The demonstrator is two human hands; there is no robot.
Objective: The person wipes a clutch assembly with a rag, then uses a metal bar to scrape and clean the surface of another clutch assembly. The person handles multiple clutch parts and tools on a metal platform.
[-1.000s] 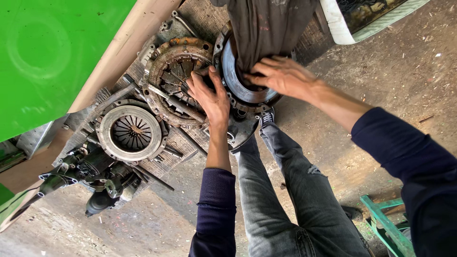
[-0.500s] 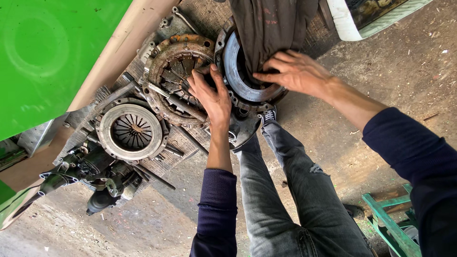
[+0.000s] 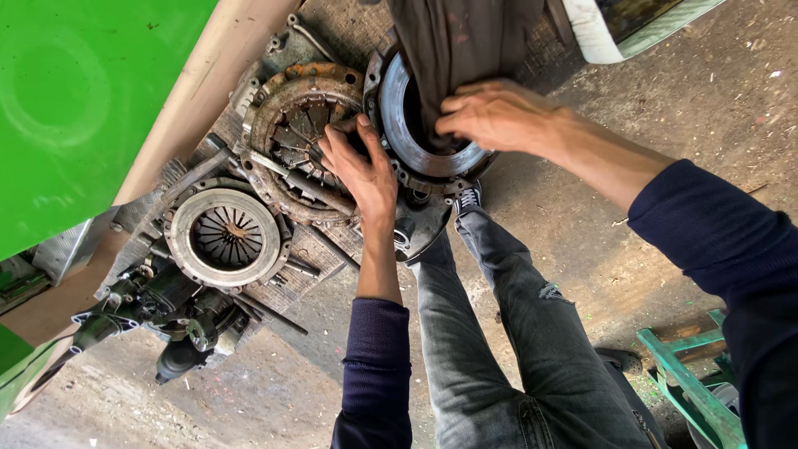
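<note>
A round steel flywheel ring [image 3: 397,133] lies on a worn board, and a dark cloth [image 3: 465,41] hangs down over its middle. My right hand [image 3: 495,116] presses a fold of that cloth against the ring's inner face. My left hand [image 3: 362,170] lies flat at the ring's left rim. Its fingers are spread onto the rusty clutch pressure plate [image 3: 287,108] beside the ring. A long metal bar [image 3: 291,179] crosses that rusty plate under my left fingers.
A grey clutch cover [image 3: 224,237] sits lower left, with dark engine parts [image 3: 158,316] below it. A green panel [image 3: 83,100] fills the upper left. My jeans-clad legs [image 3: 515,333] and a shoe [image 3: 468,199] stand on the concrete floor. A green metal frame [image 3: 690,382] is at the lower right.
My right hand has slid with the cloth across the ring, first to the right, then back up and left. My left hand stays at the ring's left rim.
</note>
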